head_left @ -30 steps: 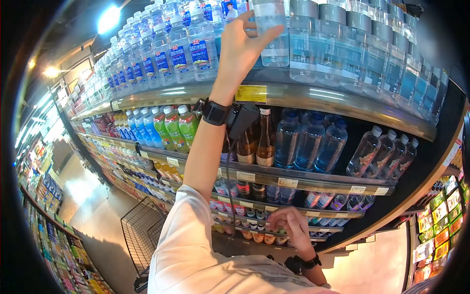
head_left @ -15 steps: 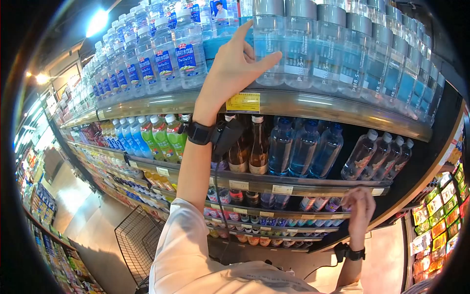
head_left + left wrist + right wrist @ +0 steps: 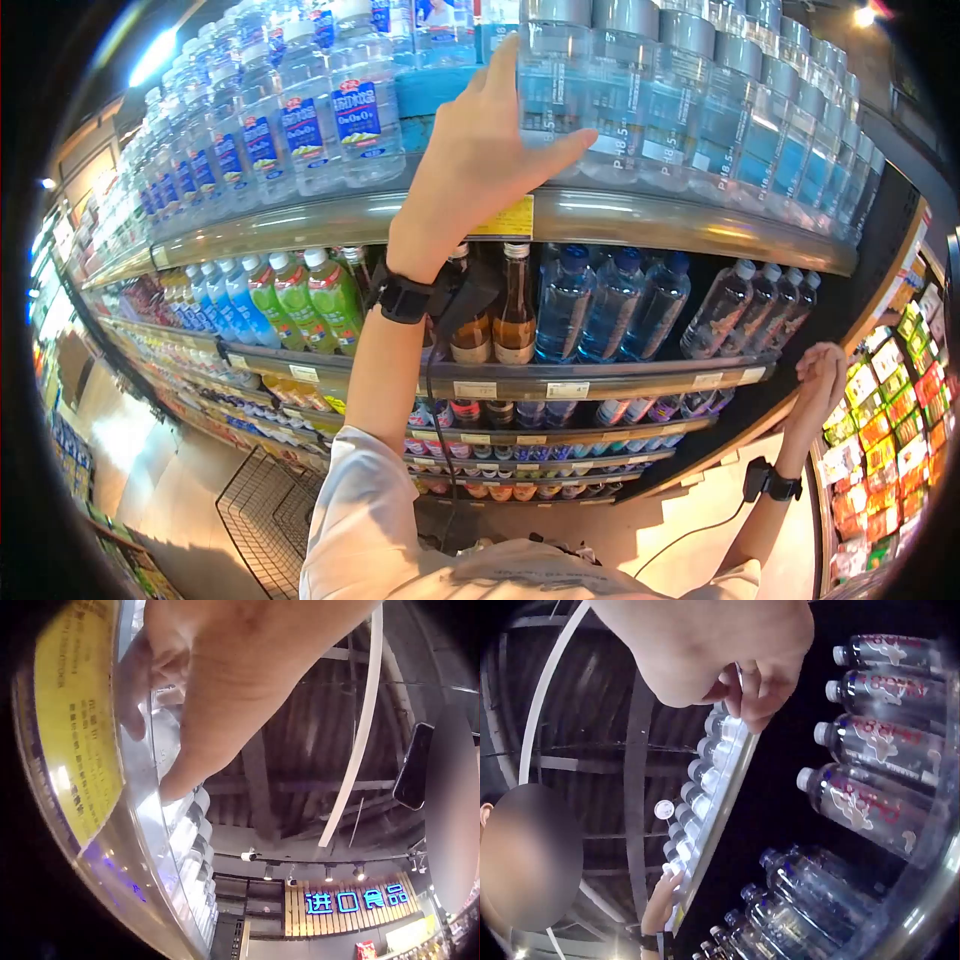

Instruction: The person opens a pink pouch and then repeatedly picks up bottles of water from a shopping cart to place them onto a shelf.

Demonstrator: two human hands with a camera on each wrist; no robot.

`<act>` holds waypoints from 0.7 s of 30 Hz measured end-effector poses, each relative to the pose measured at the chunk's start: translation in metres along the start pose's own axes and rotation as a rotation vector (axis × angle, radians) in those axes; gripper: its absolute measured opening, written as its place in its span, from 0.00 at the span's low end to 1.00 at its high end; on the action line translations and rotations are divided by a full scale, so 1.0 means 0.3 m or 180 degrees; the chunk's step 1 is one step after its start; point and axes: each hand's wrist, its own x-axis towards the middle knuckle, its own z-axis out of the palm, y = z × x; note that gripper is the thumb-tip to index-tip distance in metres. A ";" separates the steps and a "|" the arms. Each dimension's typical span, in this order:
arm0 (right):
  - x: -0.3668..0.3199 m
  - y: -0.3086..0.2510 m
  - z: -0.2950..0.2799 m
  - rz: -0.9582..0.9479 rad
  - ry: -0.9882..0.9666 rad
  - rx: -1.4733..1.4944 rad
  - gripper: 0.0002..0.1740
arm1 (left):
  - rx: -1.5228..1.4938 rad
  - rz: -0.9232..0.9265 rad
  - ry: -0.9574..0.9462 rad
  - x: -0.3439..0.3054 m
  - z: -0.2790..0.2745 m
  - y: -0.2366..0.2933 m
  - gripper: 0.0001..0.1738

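At the top shelf, my left hand (image 3: 478, 155) is raised beside the leftmost clear water bottle (image 3: 553, 62) of a row with grey caps. Its index finger lies along the bottle's left side, and the spread thumb crosses low in front. The other fingertips are hidden in the head view. From the left wrist, the thumb (image 3: 206, 742) shows near the bottles above a yellow price tag (image 3: 75, 712). My right hand (image 3: 822, 378) is held out at the right end of the shelves, fingers loosely curled with nothing in them.
Blue-labelled bottles (image 3: 358, 105) crowd the top shelf's left. Below stand brown glass bottles (image 3: 515, 315), blue-capped bottles (image 3: 610, 305) and dark clear bottles (image 3: 720, 310). A wire cart (image 3: 270, 520) is at lower left. Hanging packets (image 3: 890, 420) line the right.
The bottle at my left hand has come down and left into line with the grey-capped row, and the thumb and index finger have spread. My right hand has moved right and up, away from my body.
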 end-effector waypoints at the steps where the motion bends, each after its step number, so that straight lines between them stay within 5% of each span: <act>1: 0.012 -0.007 -0.006 -0.0047 0.0197 0.0045 0.13 | 0.0011 0.0073 0.0067 -0.003 0.003 0.002 0.53; 6: 0.095 0.030 -0.091 -0.0399 0.0623 -0.0626 0.15 | 0.0350 -0.0298 -0.0251 -0.004 -0.006 0.038 0.50; 12: 0.183 -0.047 -0.038 -0.1248 0.0218 -0.1445 0.11 | 0.0306 -0.0235 -0.0223 -0.011 0.000 0.066 0.42; 16: 0.313 -0.054 -0.013 -0.1467 0.0137 -0.1655 0.17 | 0.0313 -0.0103 0.0107 -0.022 0.041 0.036 0.44; 21: 0.575 0.006 -0.037 -0.1862 0.0157 -0.1710 0.25 | 0.0779 -0.0606 -0.0316 -0.011 0.027 0.078 0.43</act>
